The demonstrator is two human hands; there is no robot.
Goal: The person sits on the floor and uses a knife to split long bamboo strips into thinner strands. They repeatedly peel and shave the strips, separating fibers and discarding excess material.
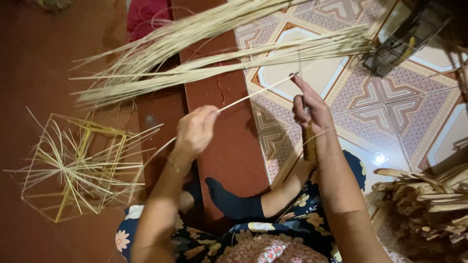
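Frame (pixel 78 165) w/ splints inside; left hand (pixel 195 131) pinches strip (pixel 248 95), right hand (pixel 312 109) grips knife (pixel 309 141).

Patterned floor tiles (pixel 390 102) gleam on the right, one catching a bright glare; dark red floor (pixel 44 58) spreads left, dimly lit.

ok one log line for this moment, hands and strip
left hand: pinches thin strip | right hand: grips knife, blade on strip | strip bundles on floor ahead

Strip bundles (pixel 204 48) block ahead — tiled floor (pixel 414 112) right open.
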